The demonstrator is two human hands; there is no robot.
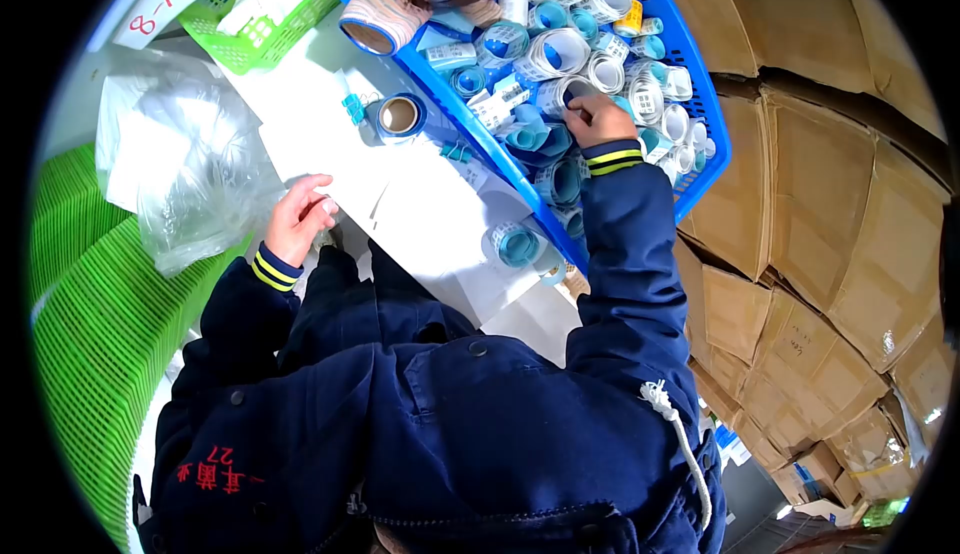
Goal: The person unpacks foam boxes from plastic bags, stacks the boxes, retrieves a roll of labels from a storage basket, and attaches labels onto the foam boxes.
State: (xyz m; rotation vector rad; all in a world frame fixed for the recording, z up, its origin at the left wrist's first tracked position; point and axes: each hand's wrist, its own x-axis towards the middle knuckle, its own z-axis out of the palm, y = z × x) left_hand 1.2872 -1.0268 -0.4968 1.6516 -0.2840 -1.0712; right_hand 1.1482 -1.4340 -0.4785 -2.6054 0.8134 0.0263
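Note:
My right hand reaches into a blue plastic basket, its fingers pinched at a roll among many rolled labels; what they grip is hidden. Over the near edge of the white table hovers my left hand, fingers slightly curled and apart, holding nothing. Between the hands lie a roll of tape with a brown core and a small teal clip. A teal label roll rests on the white surface beside the basket.
Stacked cardboard boxes line the right side. At the left are a clear plastic bag and stacked green baskets. A light green basket and a striped cloth roll stand at the back.

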